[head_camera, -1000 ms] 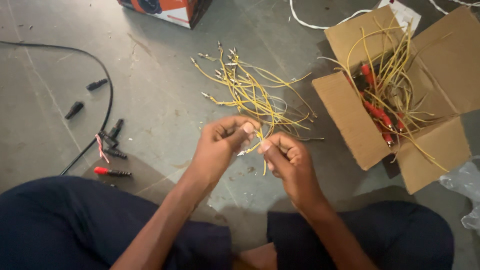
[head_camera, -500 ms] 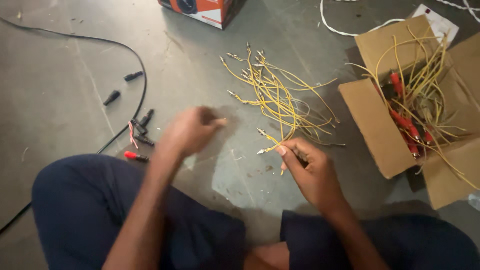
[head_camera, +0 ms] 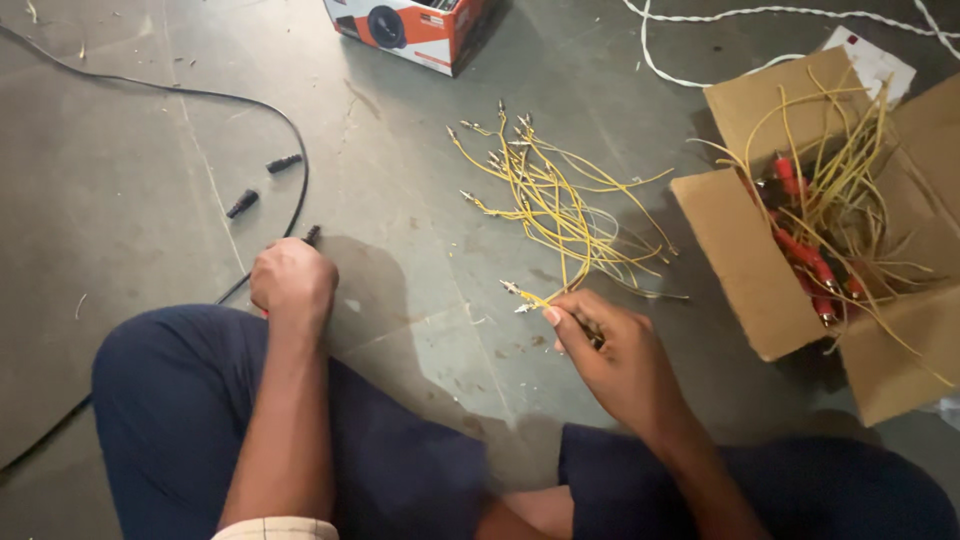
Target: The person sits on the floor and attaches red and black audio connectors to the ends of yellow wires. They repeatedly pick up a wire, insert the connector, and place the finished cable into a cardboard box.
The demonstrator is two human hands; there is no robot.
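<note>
Down on the floor [head_camera: 150, 150], just ahead of the right hand [head_camera: 610, 350], lies a loose pile of yellow wires [head_camera: 550, 200] with metal tips. The right fingers [head_camera: 558, 318] are pinched around one or two more yellow wires [head_camera: 525, 297], tips poking out to the left of the thumb. Over on the other side, the left hand [head_camera: 292, 280] is curled down on the floor by the knee, fingers closed over something small; what exactly is in there I cannot tell, though a sliver of red shows under the wrist and a black plug [head_camera: 312, 235] pokes out just beyond the knuckles.

How far along? My read: partway. The pile beyond the right fingers looks like a sorted batch, while the cardboard box [head_camera: 740, 260] further right holds a tangle of yellow wires and red plugs [head_camera: 805, 255], so plenty seems left to go through.

Counts: two hands, one box of tangle, one printed carton [head_camera: 410, 25] far ahead at the top edge. Two loose black plugs [head_camera: 262, 183] lie beyond the left fingers, plus the one at the knuckles, three black in sight. One black cable [head_camera: 200, 95] loops past them, one white cord [head_camera: 700, 15] runs at the top right. Wires in the pile: too tangled for an exact number, roughly a dozen or more. Red plugs in the box: at least four.
</note>
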